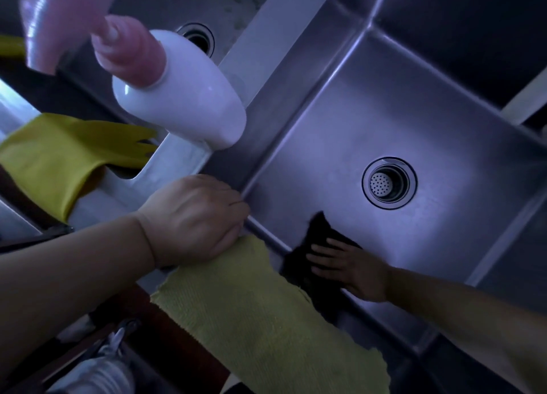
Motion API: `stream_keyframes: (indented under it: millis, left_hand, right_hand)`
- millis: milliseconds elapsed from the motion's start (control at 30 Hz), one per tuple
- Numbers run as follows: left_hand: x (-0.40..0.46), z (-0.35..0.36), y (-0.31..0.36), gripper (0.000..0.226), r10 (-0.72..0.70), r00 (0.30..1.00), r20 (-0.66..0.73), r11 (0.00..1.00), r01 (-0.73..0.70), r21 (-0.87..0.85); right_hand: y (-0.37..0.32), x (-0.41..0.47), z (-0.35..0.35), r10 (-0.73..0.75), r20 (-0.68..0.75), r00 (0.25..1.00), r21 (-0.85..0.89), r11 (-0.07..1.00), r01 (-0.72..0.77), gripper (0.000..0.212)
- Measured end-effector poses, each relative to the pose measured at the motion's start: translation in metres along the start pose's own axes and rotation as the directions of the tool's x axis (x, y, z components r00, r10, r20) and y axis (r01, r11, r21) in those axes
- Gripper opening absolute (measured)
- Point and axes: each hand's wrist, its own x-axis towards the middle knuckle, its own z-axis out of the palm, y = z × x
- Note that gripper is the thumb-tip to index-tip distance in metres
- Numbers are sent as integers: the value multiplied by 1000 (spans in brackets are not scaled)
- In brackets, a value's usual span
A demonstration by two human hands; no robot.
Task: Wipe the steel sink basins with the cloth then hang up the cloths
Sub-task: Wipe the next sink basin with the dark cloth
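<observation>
a: head view, starting at the right hand [346, 267]: it lies flat on a dark cloth [313, 245], fingers straight and spread, pressing the cloth onto the floor of the steel basin [399, 121] close to the near wall. nothing is curled round the cloth, so the hand is released, only pushing down. the forearm comes in from the lower right, reaching down into the basin.

b: and the left hand [192, 219]?

a: knuckles up on the sink's front rim, just beside the near-left corner of that basin. its fingers bend over the edge, at the top end of a yellow cloth [266, 319] that hangs down the front. i cannot tell whether the fingers clamp the cloth or only rest on it, since they are hidden.

b: farther out?

a: the drain [389, 183] sits well apart from the dark cloth. a 2nd basin [231, 5] lies beyond the divider. a yellow rubber glove [68, 153] is draped over the rim at left, and a white and pink faucet head [180, 91] hangs above the corner.
</observation>
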Motion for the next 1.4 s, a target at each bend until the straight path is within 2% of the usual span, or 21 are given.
stream_keyframes:
  millis: [100,200,367,533,633,800,900,967,1100,1200,1300,1333,1400]
  left_hand:
    - [1,-1,1,29,-7,1000,-5,1000,7,-12]
    - [1,0,1,30,-6,1000,-17,1000,6,-17]
    - [2,1,-1,33,14,1000,-17,1000,-14,20]
    - [2,1,1,30,14,1000,19,999,-14,33]
    - [3,1,1,32,6,999,42,998,-8,54]
    - [3,-2,4,30,-4,999,54,998,1,57]
    - [2,-4,5,29,-14,999,44,998,12,55]
    - [2,-5,6,30,-18,1000,19,999,17,38]
    - [1,-5,6,33,1,1000,-6,1000,-1,20]
    - [0,-3,4,33,13,1000,-14,1000,-13,20]
    - [0,-3,4,32,17,1000,-21,1000,-17,5]
    - [0,-4,4,32,18,1000,-25,1000,-18,1]
    - [0,-5,5,32,18,999,-28,1000,-18,2]
  right_hand:
    - [5,-42,3,-76,83,994,-114,990,85,50]
    - [14,-29,2,-82,124,989,-196,975,105,54]
    - [17,55,-2,52,44,998,-251,967,-39,58]
    - [15,143,-6,195,24,980,-171,967,-189,67]
    - [9,153,-3,247,10,969,-118,962,-244,65]
    - [-17,104,-2,250,5,968,123,961,-249,58]
    - [-32,49,5,271,62,961,174,945,-277,58]
    - [-38,8,7,270,76,960,131,952,-278,57]
    - [-45,-61,12,267,156,951,-91,963,-256,53]
    - [-47,-67,10,309,188,932,-20,950,-311,53]
    - [-54,-43,11,411,239,880,100,891,-443,70]
    - [-59,-32,11,422,227,878,134,879,-457,68]
    - [-73,-3,-3,474,140,870,313,812,-493,48]
